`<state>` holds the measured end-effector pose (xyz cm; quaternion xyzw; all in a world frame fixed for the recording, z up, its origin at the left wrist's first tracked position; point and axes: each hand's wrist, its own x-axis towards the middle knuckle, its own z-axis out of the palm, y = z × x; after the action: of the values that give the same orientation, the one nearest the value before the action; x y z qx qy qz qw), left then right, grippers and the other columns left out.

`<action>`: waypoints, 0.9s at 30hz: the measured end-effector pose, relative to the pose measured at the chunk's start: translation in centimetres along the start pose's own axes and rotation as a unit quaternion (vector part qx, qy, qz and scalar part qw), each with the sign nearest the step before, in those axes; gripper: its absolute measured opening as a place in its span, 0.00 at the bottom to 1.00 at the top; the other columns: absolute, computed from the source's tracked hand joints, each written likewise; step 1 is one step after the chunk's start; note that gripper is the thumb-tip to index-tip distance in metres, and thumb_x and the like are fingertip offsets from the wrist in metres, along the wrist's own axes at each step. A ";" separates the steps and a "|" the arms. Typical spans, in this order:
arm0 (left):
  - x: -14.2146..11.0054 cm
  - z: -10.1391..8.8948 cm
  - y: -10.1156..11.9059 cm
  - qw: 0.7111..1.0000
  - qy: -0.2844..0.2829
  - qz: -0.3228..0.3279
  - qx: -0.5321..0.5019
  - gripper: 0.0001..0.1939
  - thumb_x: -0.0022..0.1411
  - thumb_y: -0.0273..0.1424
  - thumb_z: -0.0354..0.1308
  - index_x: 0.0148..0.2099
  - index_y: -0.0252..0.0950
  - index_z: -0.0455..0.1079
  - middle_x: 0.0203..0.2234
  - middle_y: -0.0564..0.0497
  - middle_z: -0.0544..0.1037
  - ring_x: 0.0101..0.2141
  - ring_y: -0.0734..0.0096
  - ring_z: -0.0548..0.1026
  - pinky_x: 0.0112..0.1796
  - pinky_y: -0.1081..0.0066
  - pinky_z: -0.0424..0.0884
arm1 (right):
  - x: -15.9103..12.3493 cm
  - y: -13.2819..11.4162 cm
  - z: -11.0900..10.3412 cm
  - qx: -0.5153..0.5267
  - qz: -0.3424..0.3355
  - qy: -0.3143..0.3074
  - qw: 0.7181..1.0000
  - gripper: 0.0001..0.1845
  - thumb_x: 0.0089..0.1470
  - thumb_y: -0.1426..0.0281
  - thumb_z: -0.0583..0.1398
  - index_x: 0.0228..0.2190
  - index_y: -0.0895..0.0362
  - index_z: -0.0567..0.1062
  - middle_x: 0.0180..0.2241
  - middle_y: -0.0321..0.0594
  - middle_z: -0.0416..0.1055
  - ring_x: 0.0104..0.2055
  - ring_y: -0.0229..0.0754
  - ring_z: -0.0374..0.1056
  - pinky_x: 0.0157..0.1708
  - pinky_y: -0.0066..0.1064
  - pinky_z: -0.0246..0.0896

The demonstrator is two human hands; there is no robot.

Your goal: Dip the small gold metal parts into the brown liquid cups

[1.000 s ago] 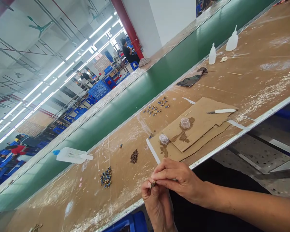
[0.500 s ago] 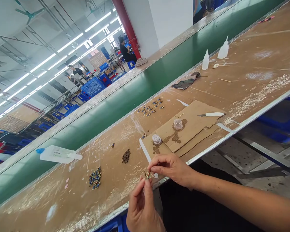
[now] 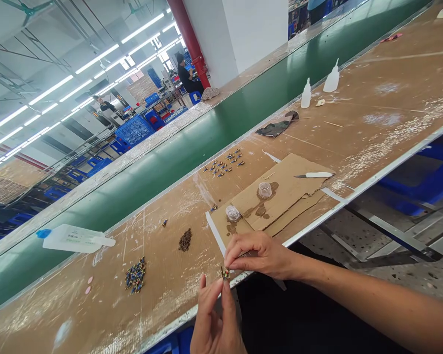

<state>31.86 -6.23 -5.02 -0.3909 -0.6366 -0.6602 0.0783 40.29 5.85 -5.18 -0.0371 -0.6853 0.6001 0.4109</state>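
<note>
Thumb and forefinger of my left hand (image 3: 217,314) are pinched on a small painted figurine (image 3: 226,274), held just over the table's front edge. My right hand (image 3: 257,251) comes in from the right, its fingertips closed together against the upper end of that figurine. Whether they also grip a tiny piece is hidden. To the left lie a heap of similar blue-and-yellow figurines (image 3: 135,275) and a small pile of brown pieces (image 3: 185,239). Several more figurines (image 3: 223,164) are spread in loose rows near the belt.
Cardboard (image 3: 288,169) carries a clear cup (image 3: 265,190) and a craft knife (image 3: 313,175); another small cup (image 3: 232,213) stands beside it. A large bottle (image 3: 74,238) lies left. Two squeeze bottles (image 3: 306,93) and a cloth (image 3: 278,127) are farther right. A green belt (image 3: 192,142) runs behind.
The whole view has shifted, so table things appear farther left. Both hands stay together at the figurine, with only a slight change in the fingers.
</note>
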 end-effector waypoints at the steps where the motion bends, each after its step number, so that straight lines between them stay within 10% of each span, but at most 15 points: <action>1: 0.0 0.0 0.1 1.000 -0.003 0.004 0.004 0.07 0.49 0.22 0.65 0.32 0.37 0.76 0.26 0.56 0.79 0.33 0.70 0.78 0.48 0.62 0.72 | 0.0 -0.1 -0.1 -0.003 -0.010 -0.002 1.000 0.07 0.54 0.70 0.60 0.30 0.61 0.77 0.31 0.41 0.73 0.34 0.33 0.68 0.36 0.24 0.63; 27: 0.6 0.6 0.8 0.998 -0.005 -0.061 -0.015 0.04 0.50 0.31 0.66 0.29 0.37 0.76 0.24 0.56 0.79 0.27 0.71 0.78 0.48 0.52 0.71 | 0.2 -0.3 -0.9 -0.031 -0.057 -0.008 0.998 0.09 0.55 0.70 0.59 0.30 0.62 0.77 0.29 0.41 0.73 0.32 0.32 0.68 0.36 0.22 0.63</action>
<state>32.14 -5.62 -4.07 -0.3560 -0.6492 -0.6715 0.0287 40.83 6.58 -4.84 -0.0059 -0.7077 0.5549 0.4372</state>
